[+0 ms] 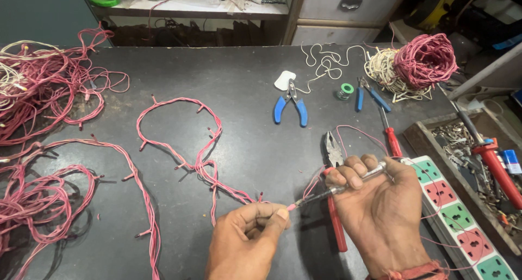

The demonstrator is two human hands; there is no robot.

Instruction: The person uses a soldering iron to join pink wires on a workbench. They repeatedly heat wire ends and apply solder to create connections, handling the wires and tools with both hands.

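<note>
My left hand (247, 236) pinches the end of a twisted pink wire string (179, 149) between thumb and forefinger near the table's front edge. My right hand (375, 204) grips a slim metal-shafted tester tool (337, 189), its tip touching the pink wire end right at my left fingertips. A thin pink wire (353, 130) loops up behind my right hand. Red-handled pliers (334, 204) lie on the dark table (244, 78) partly under my right hand.
Blue-handled cutters (291, 106) and a second blue-handled tool (370, 95) lie mid-table beside a small solder spool (344, 90). A red screwdriver (390, 136), a multi-socket power strip (462, 220), a tray of parts (467, 144), a wire bundle (418, 62) and wire heaps (38, 89) surround the hands.
</note>
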